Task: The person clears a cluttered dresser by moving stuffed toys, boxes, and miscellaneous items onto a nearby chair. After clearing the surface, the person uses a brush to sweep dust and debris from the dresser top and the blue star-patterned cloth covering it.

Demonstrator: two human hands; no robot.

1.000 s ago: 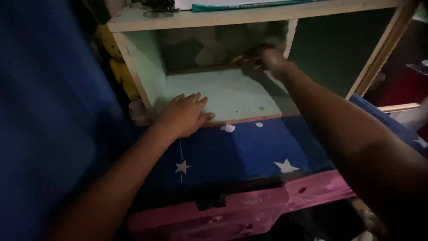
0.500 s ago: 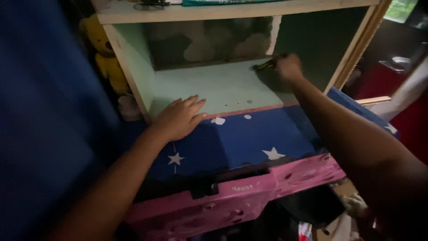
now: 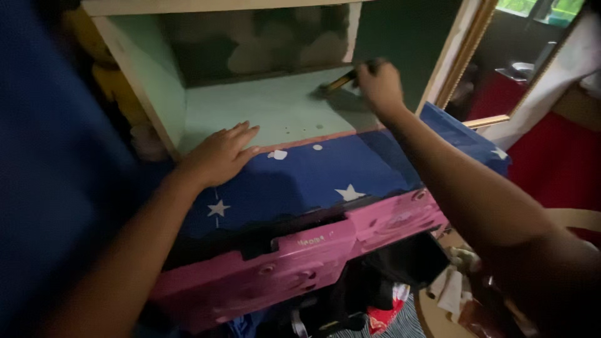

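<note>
My right hand (image 3: 377, 83) is closed around a small brush (image 3: 338, 82) with a yellowish handle, its dark tip resting on the pale green shelf floor (image 3: 269, 112) at the back right of an open wooden cabinet. My left hand (image 3: 219, 153) lies flat, fingers spread, on the shelf's front edge where it meets a blue cloth with white stars (image 3: 313, 181). The cabinet's back wall (image 3: 250, 40) is patchy, part green and part dark.
A pink plastic crate (image 3: 300, 256) sits below the blue cloth, with dark clothes and a red item beneath it. A yellow soft toy (image 3: 113, 87) is left of the cabinet. A wooden frame (image 3: 460, 56) and a red surface (image 3: 551, 163) stand right.
My right hand with the brush has drawn forward from the back corner of the shelf. The view has tilted down and right. My left hand has stayed on the shelf edge.
</note>
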